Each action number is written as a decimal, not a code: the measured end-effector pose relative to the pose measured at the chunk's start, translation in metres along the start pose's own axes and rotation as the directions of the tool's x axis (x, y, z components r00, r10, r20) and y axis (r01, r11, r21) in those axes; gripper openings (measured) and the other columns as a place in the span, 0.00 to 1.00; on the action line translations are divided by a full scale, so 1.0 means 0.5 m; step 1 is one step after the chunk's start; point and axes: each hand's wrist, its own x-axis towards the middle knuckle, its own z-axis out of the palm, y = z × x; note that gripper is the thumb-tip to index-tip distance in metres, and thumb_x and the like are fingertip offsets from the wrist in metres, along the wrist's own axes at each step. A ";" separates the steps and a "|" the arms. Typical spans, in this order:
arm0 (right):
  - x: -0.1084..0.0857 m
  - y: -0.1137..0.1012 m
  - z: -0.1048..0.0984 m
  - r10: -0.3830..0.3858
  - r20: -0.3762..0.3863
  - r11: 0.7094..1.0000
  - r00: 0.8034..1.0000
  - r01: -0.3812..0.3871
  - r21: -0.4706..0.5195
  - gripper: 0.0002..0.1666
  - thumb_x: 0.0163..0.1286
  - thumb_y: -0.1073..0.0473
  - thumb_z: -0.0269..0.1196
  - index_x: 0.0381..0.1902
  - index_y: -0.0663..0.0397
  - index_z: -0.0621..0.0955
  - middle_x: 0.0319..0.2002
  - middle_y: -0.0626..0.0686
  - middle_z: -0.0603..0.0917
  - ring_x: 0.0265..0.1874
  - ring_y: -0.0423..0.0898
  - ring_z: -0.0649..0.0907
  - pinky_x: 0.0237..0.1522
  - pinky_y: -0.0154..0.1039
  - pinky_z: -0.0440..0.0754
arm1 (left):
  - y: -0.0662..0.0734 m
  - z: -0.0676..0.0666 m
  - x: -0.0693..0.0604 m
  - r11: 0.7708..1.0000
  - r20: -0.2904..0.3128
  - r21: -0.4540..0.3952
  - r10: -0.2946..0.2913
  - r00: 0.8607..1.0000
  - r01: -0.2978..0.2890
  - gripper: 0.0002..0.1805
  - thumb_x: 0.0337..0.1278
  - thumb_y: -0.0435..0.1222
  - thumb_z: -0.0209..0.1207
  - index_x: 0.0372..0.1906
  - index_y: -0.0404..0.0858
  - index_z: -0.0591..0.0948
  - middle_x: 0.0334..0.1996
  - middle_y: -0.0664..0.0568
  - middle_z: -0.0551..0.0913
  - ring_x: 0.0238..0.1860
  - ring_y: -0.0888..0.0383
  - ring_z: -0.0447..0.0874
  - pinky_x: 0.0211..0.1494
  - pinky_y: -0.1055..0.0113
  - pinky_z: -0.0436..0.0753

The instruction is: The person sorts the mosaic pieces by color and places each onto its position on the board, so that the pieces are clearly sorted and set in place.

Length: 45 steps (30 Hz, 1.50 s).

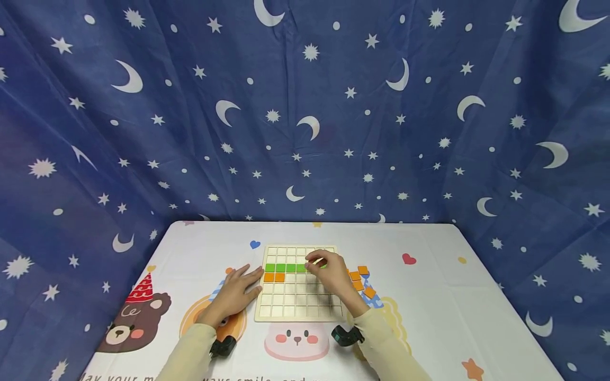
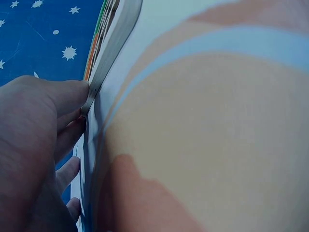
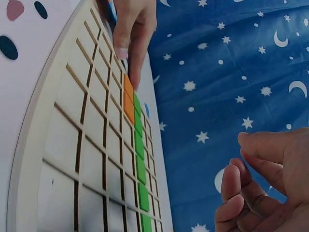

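A pale wooden grid board (image 1: 297, 300) lies flat on the table. A row of green tiles (image 1: 280, 268) fills one line of its cells, partly hidden behind the right hand. Two orange tiles (image 1: 274, 277) sit side by side in the line below, at the left end. My left hand (image 1: 233, 294) touches the board's left edge with fingers spread, and the left wrist view shows fingertips against that edge. Above the right part of the board hovers my right hand (image 1: 332, 272), its fingers loosely bent. In the right wrist view nothing shows between those fingers (image 3: 231, 180).
Several loose orange tiles (image 1: 369, 292) lie to the right of the board, close by the right wrist. The white tablecloth (image 1: 429, 317) carries printed cartoon animals and hearts. A blue curtain (image 1: 305, 106) with moons and stars hangs behind the table.
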 end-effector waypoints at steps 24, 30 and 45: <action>-0.053 0.100 -0.117 0.089 -0.102 0.992 0.991 -0.097 -0.083 0.08 0.61 0.62 0.69 0.40 0.52 0.86 0.34 0.49 0.86 0.28 0.43 0.82 0.23 0.31 0.78 | 0.002 0.003 -0.002 1.000 -0.006 -0.002 0.000 1.000 0.000 0.28 0.69 0.43 0.56 0.71 0.41 0.70 0.72 0.50 0.69 0.77 0.40 0.54 0.78 0.36 0.44; -0.075 0.142 -0.139 0.143 -0.147 0.978 0.979 -0.163 -0.130 0.08 0.61 0.62 0.69 0.40 0.51 0.86 0.33 0.49 0.86 0.29 0.42 0.81 0.24 0.30 0.78 | 0.002 0.001 -0.001 1.000 0.008 0.000 -0.007 1.000 0.007 0.28 0.69 0.43 0.56 0.71 0.42 0.69 0.73 0.50 0.68 0.77 0.40 0.53 0.78 0.36 0.43; -0.117 0.199 -0.187 0.237 -0.148 0.943 0.960 -0.263 -0.202 0.12 0.58 0.59 0.73 0.41 0.52 0.87 0.36 0.50 0.87 0.30 0.40 0.80 0.33 0.31 0.78 | -0.002 0.000 0.000 1.000 0.021 0.001 -0.007 1.000 0.007 0.29 0.69 0.43 0.56 0.72 0.41 0.69 0.73 0.50 0.67 0.77 0.39 0.52 0.78 0.36 0.43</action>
